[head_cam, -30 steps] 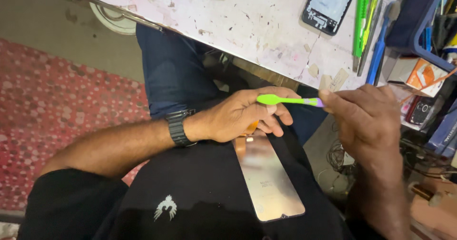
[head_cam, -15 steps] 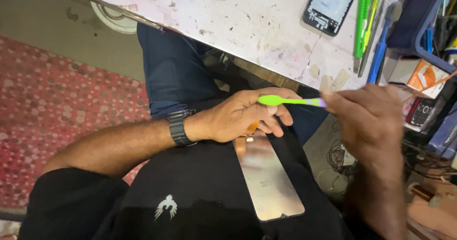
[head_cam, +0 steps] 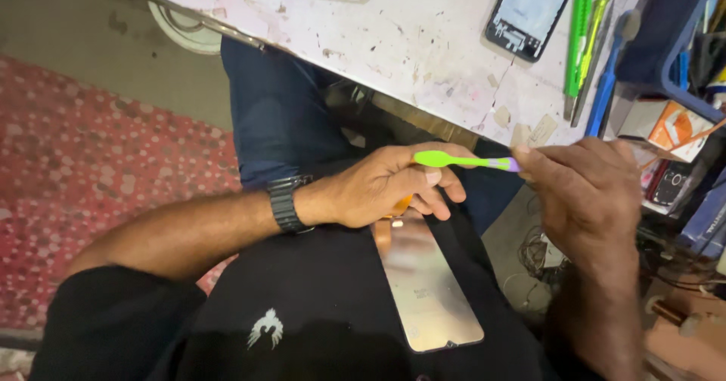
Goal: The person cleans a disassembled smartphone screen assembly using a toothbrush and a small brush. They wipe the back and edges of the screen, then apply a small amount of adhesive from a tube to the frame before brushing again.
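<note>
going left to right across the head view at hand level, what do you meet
black wristwatch → left hand → green toothbrush → right hand → orange and white box

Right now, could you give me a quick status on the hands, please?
Left hand and right hand both grip green toothbrush. Silvery phone panel rests on lap below. Nothing between them.

Green toothbrush [head_cam: 454, 159] held level between both hands, silvery phone panel [head_cam: 425, 283] flat on lap
</note>
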`<state>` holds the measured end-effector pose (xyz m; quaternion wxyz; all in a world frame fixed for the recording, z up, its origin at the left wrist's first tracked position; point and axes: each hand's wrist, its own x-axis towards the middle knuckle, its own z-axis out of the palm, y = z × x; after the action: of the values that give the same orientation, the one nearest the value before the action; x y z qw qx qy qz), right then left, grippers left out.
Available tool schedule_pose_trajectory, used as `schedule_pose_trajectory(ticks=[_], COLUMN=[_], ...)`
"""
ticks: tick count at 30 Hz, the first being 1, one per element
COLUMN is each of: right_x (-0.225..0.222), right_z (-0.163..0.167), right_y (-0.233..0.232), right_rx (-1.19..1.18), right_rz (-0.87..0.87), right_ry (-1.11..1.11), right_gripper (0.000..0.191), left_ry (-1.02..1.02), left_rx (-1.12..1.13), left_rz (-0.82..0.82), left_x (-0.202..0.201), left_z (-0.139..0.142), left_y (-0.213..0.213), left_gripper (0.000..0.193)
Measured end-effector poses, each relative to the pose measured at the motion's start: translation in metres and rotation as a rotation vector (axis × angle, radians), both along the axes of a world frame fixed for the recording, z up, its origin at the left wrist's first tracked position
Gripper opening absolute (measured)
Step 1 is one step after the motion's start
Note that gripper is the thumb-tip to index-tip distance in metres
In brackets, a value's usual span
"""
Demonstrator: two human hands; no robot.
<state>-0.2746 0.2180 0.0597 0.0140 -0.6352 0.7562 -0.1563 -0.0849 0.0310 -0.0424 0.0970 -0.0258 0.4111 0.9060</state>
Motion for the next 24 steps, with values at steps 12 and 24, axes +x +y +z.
schedule_pose_trajectory(ticks=[12, 24], right_x=[0.0005, -0.0003], right_z=[0.0006, -0.0053], right_y=[0.0023, 0.0023], right_rx=[-0.021, 0.0], right_rz=[-0.038, -0.006], right_ry=[0.005, -0.09], right_gripper=[0.031, 0.032], left_ry=[0.009, 0.01], left_rx=[0.008, 0.001], left_rz=[0.002, -0.004], left_x=[-0.0006, -0.003], left_z=[-0.0006, -0.0028], left_y=[-0.0008, -0.002], left_gripper=[0.054, 0.055])
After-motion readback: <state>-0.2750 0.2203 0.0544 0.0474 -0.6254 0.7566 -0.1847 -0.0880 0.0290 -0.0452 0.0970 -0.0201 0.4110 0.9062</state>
